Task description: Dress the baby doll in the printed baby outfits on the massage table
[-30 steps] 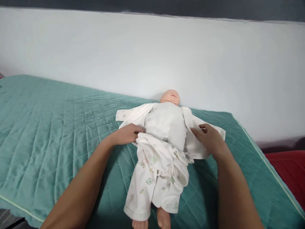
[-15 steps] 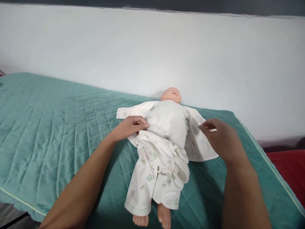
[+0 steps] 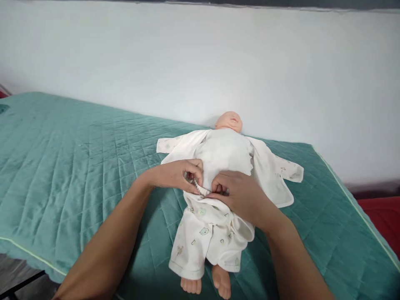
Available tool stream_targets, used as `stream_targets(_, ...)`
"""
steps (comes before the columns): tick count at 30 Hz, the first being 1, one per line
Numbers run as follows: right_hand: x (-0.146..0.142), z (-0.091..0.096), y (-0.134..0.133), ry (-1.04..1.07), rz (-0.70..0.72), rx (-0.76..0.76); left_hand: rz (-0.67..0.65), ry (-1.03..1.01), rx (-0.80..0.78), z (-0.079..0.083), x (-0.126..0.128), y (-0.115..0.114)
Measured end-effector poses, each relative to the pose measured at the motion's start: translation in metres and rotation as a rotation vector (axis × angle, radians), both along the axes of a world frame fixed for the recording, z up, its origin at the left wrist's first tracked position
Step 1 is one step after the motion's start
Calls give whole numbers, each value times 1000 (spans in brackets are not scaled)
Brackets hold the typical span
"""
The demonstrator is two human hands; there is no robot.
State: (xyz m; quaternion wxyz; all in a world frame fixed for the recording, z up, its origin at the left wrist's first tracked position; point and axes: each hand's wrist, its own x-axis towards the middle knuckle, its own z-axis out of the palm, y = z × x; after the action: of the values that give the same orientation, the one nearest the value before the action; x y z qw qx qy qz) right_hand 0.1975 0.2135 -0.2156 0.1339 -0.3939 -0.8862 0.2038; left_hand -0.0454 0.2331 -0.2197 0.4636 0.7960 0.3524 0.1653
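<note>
The right hand (image 3: 239, 195) has moved from the jacket (image 3: 269, 177) to the trousers (image 3: 190, 246). Left hand (image 3: 176, 174) and right pinch the waistband (image 3: 202, 191) side by side, seemingly to control its elastic edge; the doll (image 3: 229, 121) lies face-up on the quilt (image 3: 93, 166), jacket open, leaving its waist reachable.
</note>
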Motion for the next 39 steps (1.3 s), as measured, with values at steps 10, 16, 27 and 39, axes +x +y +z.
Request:
stream_targets(10,5,10,1,263,-38,-376,278,-267,81,-15,9,-3)
stream_targets(16,44,5,16,576,-183,-686,571,-500,128,-36,18,7)
stream_targets(27,60,-25,41,991,-452,-615,868,-552,-29,-53,20,22)
stream_targets(39,52,-54,57,1067,-629,-456,791,-331,108,-63,13,31)
